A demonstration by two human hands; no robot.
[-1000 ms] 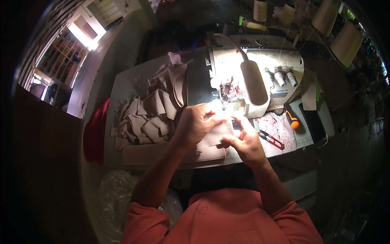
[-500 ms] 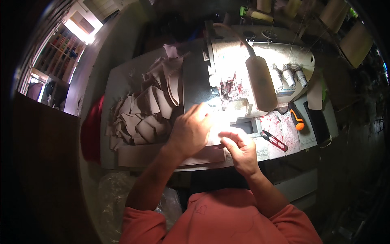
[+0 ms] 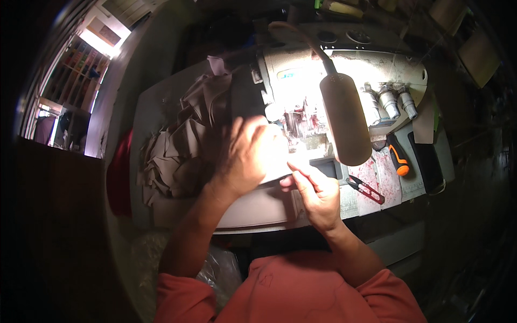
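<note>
Although half a second ago the hand was clearer, the left hand [image 3: 250, 153] is now blurred and stands a little farther from the body, so I judge that it is the more active one in this handling. I cannot tell if its fingers are spread or pinching, because the strong light washes them out. The right hand [image 3: 318, 202] has stayed near the same place, with thumb and forefinger close together; whether cloth is between them, the glare does not show. The pale piece of cloth [image 3: 278, 173] is below the left hand and just beside the right fingertips, before the sewing machine [image 3: 398, 67]. One second ago cloth covered the dark recess [image 3: 326, 168] in the bed, and now this is exposed. The heap of beige pieces [image 3: 177, 145] remains at the left, and the flat folded cloth [image 3: 253, 211] lies along the front edge.
</note>
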